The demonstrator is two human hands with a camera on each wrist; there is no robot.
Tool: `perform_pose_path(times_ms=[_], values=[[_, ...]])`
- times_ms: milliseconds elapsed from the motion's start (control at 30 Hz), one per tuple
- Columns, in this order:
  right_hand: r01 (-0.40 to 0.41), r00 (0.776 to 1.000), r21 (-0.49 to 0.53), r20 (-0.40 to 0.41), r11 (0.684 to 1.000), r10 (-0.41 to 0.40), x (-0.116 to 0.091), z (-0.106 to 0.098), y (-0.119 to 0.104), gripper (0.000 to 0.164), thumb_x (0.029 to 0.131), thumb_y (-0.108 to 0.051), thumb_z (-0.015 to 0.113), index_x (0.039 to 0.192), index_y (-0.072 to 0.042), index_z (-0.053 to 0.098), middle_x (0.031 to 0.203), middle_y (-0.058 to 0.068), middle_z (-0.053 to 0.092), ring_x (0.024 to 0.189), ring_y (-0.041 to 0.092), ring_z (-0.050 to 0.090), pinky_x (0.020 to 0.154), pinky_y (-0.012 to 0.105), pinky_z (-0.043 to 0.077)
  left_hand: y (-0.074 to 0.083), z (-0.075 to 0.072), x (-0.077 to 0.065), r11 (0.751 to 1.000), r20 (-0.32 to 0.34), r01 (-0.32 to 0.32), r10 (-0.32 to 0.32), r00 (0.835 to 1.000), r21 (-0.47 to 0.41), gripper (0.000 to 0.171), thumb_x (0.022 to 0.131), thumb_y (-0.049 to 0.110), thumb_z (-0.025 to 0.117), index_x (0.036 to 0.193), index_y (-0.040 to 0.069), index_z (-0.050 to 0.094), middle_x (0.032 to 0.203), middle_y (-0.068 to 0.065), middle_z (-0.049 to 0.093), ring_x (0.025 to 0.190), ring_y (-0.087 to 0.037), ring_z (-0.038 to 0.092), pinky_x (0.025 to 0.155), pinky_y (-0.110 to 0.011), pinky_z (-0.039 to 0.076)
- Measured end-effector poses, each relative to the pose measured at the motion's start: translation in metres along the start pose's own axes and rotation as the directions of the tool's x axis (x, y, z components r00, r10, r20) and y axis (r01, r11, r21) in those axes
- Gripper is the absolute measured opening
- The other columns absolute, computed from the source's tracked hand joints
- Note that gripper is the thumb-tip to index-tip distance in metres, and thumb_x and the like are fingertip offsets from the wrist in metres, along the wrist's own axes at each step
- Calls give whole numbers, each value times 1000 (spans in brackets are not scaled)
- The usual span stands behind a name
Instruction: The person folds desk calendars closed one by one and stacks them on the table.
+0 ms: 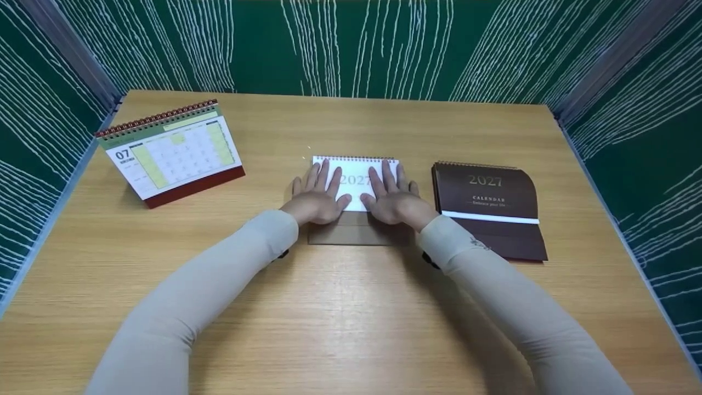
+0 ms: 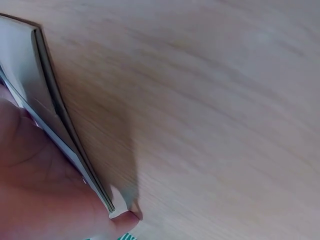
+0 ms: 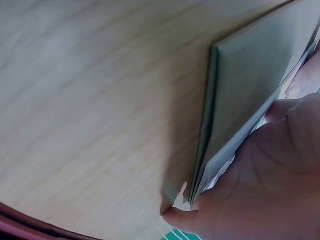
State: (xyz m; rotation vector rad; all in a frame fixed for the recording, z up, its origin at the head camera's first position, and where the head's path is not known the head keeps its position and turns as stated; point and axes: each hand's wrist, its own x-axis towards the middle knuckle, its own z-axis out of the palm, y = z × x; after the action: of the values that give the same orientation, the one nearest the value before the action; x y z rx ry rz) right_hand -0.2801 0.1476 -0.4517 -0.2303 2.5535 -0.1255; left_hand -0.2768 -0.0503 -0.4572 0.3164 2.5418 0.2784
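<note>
A small desk calendar with a white 2027 cover [image 1: 355, 189] lies folded flat at the middle of the table, its spiral binding along the far edge. Below the white sheet shows its grey-brown backing board [image 1: 345, 233]. My left hand [image 1: 318, 198] rests palm down on the left part of the cover, fingers spread and straight. On the right part my right hand [image 1: 396, 200] lies the same way, mirrored. In the left wrist view the board's edge [image 2: 52, 95] runs beside the palm, and the little finger reaches past it. The right wrist view shows the layered board [image 3: 245, 85] under the palm.
An upright desk calendar [image 1: 181, 153] open at 07 stands at the back left of the wooden table [image 1: 351, 307]. Right of my hands lies a dark brown 2027 calendar [image 1: 488, 192] with a white band [image 1: 491, 217] across it. Green patterned walls [image 1: 373, 49] enclose the table.
</note>
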Motion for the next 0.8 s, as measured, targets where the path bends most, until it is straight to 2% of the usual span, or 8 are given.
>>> perform_pose_path(times_ms=[133, 433, 667, 800], values=[[-1, 1000, 4, 10, 1000, 1, 6, 0, 2, 73, 111, -59, 13, 166, -28, -23, 168, 3, -40, 153, 34, -37, 126, 64, -12, 0, -2, -3, 1000, 2, -4, 4, 1000, -12, 77, 109, 64, 12, 166, 28, -23, 168, -2, -42, 155, -25, -37, 126, -62, -17], [9, 1000, 1, 22, 1000, -9, 2, -5, 2, 76, 110, -61, 15, 167, -26, -22, 169, 5, -37, 155, 36, -34, 126, 65, -11, -8, 1, 7, 1000, -6, -28, 28, 1000, -7, 78, 108, 67, 15, 168, 30, -19, 169, -1, -39, 157, -26, -34, 127, -62, -14], [60, 997, -8, 42, 998, -60, -2, -13, 2, 82, 111, -58, 26, 168, -21, -19, 171, 11, -34, 156, 40, -30, 128, 66, -3, -13, -3, 11, 999, 12, -34, 34, 999, -2, 81, 107, 69, 19, 168, 31, -18, 172, -2, -35, 159, -28, -30, 128, -62, -9], [101, 994, 12, 37, 995, -101, -13, -21, 3, 83, 112, -55, 32, 170, -18, -13, 173, 15, -29, 157, 43, -27, 128, 67, 0, -12, -11, 5, 998, 28, -57, 57, 998, -21, 83, 107, 68, 24, 169, 30, -16, 173, -3, -33, 159, -29, -30, 128, -62, -10]])
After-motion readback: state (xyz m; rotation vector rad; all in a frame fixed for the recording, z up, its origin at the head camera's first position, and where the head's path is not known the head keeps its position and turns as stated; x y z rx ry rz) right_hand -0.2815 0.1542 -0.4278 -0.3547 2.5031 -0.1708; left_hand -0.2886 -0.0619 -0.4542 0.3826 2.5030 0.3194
